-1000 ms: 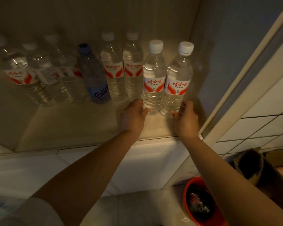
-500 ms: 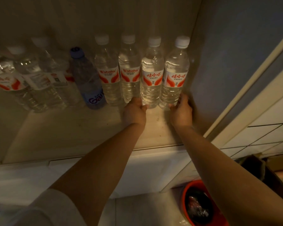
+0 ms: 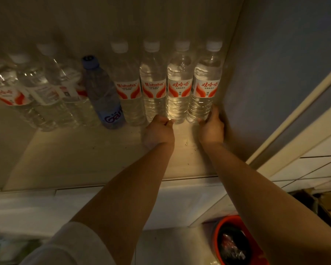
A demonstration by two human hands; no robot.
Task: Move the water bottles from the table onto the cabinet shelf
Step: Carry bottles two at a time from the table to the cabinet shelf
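On dim shelf (image 3: 103,159), left hand (image 3: 158,131) apparently pinches one bottle (image 3: 179,85); right hand (image 3: 211,129) grips another (image 3: 205,83).

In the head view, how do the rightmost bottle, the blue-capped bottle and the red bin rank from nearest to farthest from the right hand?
1. Rightmost bottle: touching the right hand, by the cabinet's right wall.
2. Blue-capped bottle: left along the shelf, beyond three bottles.
3. Red bin: on the floor, below the shelf.

A home storage corner: built-in cabinet shelf (image 3: 96,155) (dimly lit), tiled floor, red bin (image 3: 221,224).
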